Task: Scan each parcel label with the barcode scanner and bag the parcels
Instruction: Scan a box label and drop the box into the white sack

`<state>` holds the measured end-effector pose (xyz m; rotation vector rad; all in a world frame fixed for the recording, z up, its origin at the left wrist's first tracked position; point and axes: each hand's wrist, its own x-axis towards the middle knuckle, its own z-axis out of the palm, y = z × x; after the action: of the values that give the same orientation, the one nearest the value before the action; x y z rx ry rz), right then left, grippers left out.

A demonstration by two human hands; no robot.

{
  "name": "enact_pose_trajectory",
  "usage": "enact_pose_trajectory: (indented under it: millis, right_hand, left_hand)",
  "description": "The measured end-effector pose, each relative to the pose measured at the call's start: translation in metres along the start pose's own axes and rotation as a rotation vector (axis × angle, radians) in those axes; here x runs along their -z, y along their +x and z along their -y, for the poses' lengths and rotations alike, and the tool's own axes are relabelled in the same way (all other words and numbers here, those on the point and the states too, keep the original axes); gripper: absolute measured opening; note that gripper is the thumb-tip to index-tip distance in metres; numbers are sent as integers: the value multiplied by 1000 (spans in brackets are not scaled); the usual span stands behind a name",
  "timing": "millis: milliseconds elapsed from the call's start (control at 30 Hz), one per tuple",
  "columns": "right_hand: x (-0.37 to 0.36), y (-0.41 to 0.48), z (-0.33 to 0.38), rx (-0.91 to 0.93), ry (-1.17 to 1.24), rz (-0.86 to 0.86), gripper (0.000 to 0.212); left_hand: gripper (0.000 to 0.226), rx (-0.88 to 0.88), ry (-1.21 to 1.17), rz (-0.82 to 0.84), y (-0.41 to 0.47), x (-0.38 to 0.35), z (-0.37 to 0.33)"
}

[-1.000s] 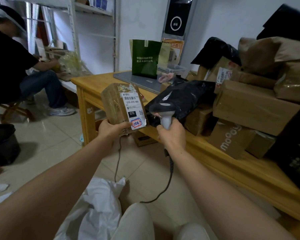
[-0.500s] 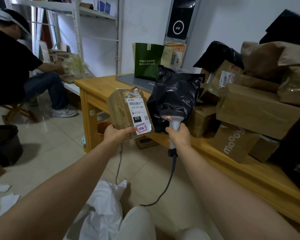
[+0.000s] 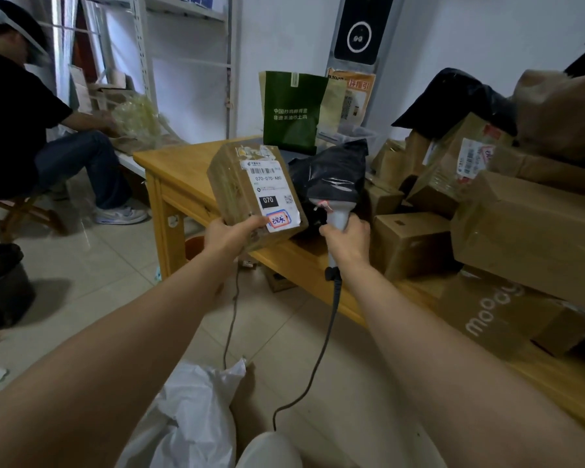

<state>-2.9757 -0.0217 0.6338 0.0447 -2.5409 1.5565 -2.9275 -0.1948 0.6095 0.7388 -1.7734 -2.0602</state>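
Observation:
My left hand grips the bottom corner of a small taped cardboard parcel, held upright with its white label facing me. My right hand grips the handle of a white barcode scanner, whose dark head sits just right of the parcel. A black cable hangs from the scanner to the floor. A white plastic bag lies open on the floor between my knees.
A wooden table holds a black poly mailer, several cardboard boxes stacked to the right and a green paper bag. A seated person works at the far left. A dark bin stands on the tiled floor.
The parcel and scanner have risen a little and come closer together. The black mailer, which stood up behind the scanner half a second ago, has dropped back onto the table.

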Motion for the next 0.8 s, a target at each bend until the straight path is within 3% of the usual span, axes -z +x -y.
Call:
enact_pose_trajectory:
  millis: [133,400,500,667,800]
  right_hand:
    - [2,-14,-11,-107,223,60,25]
    - [16,-52,-10,-229,377,143,27]
    - [20,-71,-8,-269,461,283,27]
    - [18,-112,3,-226,442,490,8]
    - [2,-139,12,-214,438,564,14]
  left_hand:
    - [62,13,-59,7,-3,9,3]
    - [51,-20,-57,35,-30,32,19]
    - [66,-47,-10,46,-39,46,28]
    - [75,-51,74,16,-57,77,42]
    - [90,-19,101,-9,-64,108,57]
